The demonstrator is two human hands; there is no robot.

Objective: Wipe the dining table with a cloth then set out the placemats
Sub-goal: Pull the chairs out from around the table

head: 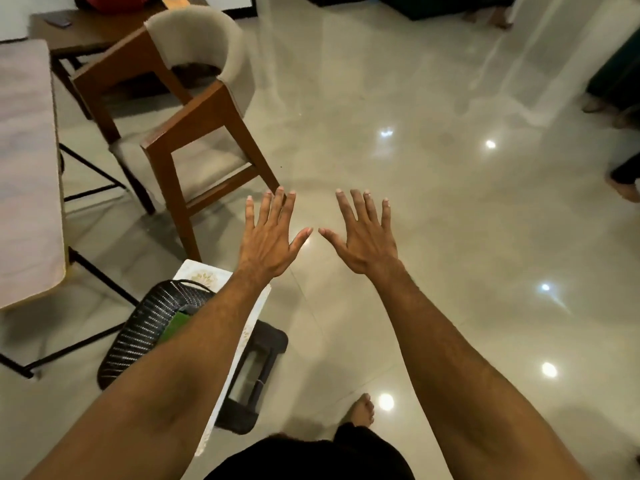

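Both your hands are out in front, backs up, over the tiled floor. Left hand: fingers straight and spread wide, holding nothing. Right hand: same, splayed and holding nothing. The thumb tips point at each other, close but apart.

The dining table is at the far left edge of view, well apart from both hands. It has a pale marbled top on a thin black metal frame.

A wooden chair with a beige padded seat and back stands tilted in view, between the table and your left hand. Its near front leg ends just beyond your left fingertips.

Under your left forearm there is a black woven basket resting on a white patterned box. A green piece shows inside the basket; I cannot tell whether it is the cloth or a placemat. Just beside the box on the floor is a black framed object.

Your bare foot is at the bottom centre. At the back left is a dark wooden side table with a phone on it.
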